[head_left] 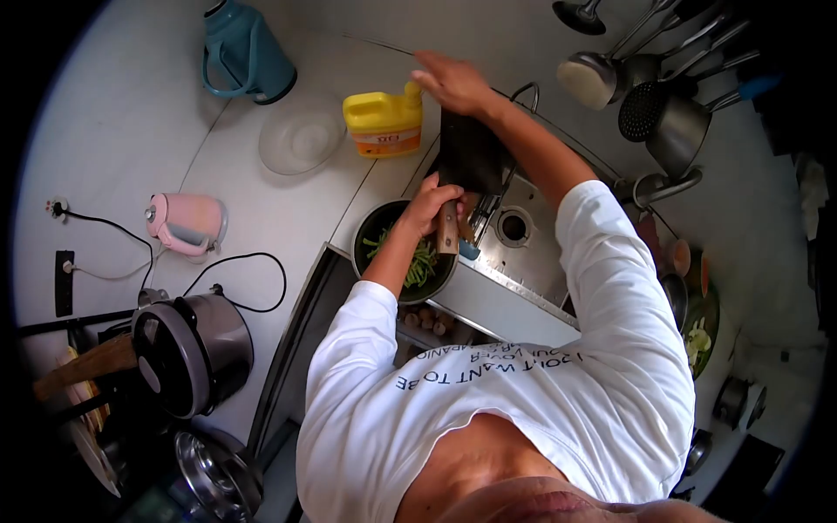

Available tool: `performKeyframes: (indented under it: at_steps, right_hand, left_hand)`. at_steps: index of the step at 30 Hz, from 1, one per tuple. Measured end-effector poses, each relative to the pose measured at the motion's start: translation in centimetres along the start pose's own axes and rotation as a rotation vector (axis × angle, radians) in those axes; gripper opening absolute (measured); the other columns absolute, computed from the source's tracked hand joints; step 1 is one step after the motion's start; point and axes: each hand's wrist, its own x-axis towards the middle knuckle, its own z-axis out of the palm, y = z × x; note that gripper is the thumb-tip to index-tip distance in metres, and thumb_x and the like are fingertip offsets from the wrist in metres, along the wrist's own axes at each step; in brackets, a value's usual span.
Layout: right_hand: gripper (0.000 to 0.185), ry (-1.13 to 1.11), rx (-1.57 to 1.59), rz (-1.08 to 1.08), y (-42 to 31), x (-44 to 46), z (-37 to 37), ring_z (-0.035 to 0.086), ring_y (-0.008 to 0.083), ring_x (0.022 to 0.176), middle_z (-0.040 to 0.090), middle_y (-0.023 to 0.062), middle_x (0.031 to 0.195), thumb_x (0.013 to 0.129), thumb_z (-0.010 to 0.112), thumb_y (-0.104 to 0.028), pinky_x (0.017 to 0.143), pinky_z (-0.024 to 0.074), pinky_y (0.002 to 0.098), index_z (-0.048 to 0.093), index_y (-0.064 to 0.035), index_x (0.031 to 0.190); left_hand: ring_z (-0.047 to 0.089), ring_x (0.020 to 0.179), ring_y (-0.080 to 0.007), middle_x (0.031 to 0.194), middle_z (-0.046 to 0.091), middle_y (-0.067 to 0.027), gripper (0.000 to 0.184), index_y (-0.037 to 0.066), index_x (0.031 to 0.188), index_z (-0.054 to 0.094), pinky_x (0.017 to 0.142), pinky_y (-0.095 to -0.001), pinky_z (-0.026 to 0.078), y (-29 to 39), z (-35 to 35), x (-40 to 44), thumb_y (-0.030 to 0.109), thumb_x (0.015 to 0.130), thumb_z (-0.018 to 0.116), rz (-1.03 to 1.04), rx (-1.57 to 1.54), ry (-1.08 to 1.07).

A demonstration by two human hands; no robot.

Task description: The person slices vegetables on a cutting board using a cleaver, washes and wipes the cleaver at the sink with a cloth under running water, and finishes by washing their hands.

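Observation:
My left hand (427,207) is closed on a cleaver (471,152) near its wooden handle, just above a dark pot (451,281) of cut green vegetables (420,263). The cleaver's wide dark blade points away from me, and the handle hangs over the pot's right side. Beyond the far end of the blade, my right hand (458,84) is stretched out with its fingers extended, close to the cap of a yellow jug (384,125). Whether its fingertips touch the cap or the blade is unclear.
A clear bowl (302,139), blue thermos (248,54) and pink kettle (187,223) stand on the left. Nearer is a lidded cooker (218,340). A steel sink (532,248) lies right of the pot, with a faucet (667,185) and hanging utensils (641,109) further right.

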Motion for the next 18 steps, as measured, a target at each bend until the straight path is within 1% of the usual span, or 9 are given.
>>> performKeyframes:
  at_steps: [1, 2, 4, 7, 8, 14, 18]
  right_hand:
    - [0.050, -0.021, -0.104, -0.042, -0.5, 1.1, 1.0, 0.049, 0.0313, 0.112, 0.051, 0.0159, 0.122, 0.093, 0.037, -0.044, 0.091, 0.0398, 0.0433, 0.047, -0.0042, 0.120]
    - [0.051, -0.024, -0.113, -0.076, -0.8, 2.1, 2.1, 0.048, 0.0309, 0.114, 0.050, 0.0157, 0.122, 0.093, 0.037, -0.046, 0.092, 0.0390, 0.0439, 0.047, -0.0042, 0.120]
    - [0.054, -0.030, -0.127, -0.142, -0.7, 3.2, 4.5, 0.045, 0.0302, 0.117, 0.049, 0.0153, 0.124, 0.092, 0.036, -0.049, 0.093, 0.0373, 0.0449, 0.047, -0.0042, 0.121]
    - [0.057, -0.076, -0.118, -0.051, -0.9, 2.5, 6.5, 0.045, 0.0302, 0.117, 0.049, 0.0148, 0.123, 0.091, 0.036, -0.052, 0.094, 0.0368, 0.0443, 0.047, -0.0039, 0.121]
    - [0.059, -0.047, -0.092, -0.015, -0.8, 2.5, 6.9, 0.045, 0.0309, 0.117, 0.050, 0.0156, 0.122, 0.090, 0.037, -0.053, 0.095, 0.0363, 0.0441, 0.046, -0.0031, 0.121]
    - [0.061, -0.021, -0.125, 0.015, -0.9, 2.1, 7.4, 0.044, 0.0319, 0.118, 0.050, 0.0162, 0.122, 0.089, 0.036, -0.055, 0.095, 0.0354, 0.0451, 0.046, -0.0032, 0.120]
    - [0.065, -0.068, -0.099, 0.049, -0.6, 1.8, 7.2, 0.040, 0.0319, 0.122, 0.046, 0.0182, 0.127, 0.089, 0.035, -0.056, 0.100, 0.0320, 0.0443, 0.043, -0.0043, 0.127]
  left_hand:
    - [0.055, 0.059, -0.0146, 0.075, 0.056, -0.0067, 0.016, 0.006, 0.094, 0.050, 0.053, -0.0311, 0.049, 0.4, -0.3, 0.9, 0.005, 0.079, 0.057, 0.007, 0.014, 0.005]
    - [0.054, 0.059, -0.0161, 0.074, 0.054, -0.0081, 0.017, 0.004, 0.093, 0.049, 0.054, -0.0315, 0.047, 0.8, -0.7, 1.7, 0.005, 0.078, 0.057, 0.039, 0.023, -0.010]
    - [0.054, 0.057, -0.0164, 0.074, 0.054, -0.0081, 0.019, 0.003, 0.094, 0.049, 0.053, -0.0314, 0.047, 1.9, -0.8, 2.5, 0.005, 0.078, 0.058, 0.074, 0.025, 0.014]
    - [0.054, 0.055, -0.0158, 0.073, 0.055, -0.0073, 0.018, 0.004, 0.093, 0.050, 0.052, -0.0293, 0.048, 2.9, -1.3, 3.1, 0.005, 0.077, 0.058, 0.110, -0.006, 0.012]
    - [0.054, 0.055, -0.0154, 0.072, 0.055, -0.0069, 0.018, 0.004, 0.093, 0.050, 0.052, -0.0282, 0.048, 3.0, -1.4, 3.4, 0.005, 0.077, 0.057, 0.118, -0.024, 0.003]
    - [0.054, 0.055, -0.0160, 0.069, 0.054, -0.0065, 0.015, 0.003, 0.089, 0.051, 0.052, -0.0285, 0.048, 3.6, -1.6, 4.4, 0.004, 0.075, 0.057, 0.124, 0.012, 0.009]
    - [0.053, 0.055, -0.0159, 0.069, 0.054, -0.0069, 0.014, 0.002, 0.089, 0.051, 0.050, -0.0291, 0.047, 4.3, -0.8, 4.3, 0.005, 0.076, 0.057, 0.195, 0.030, -0.006]
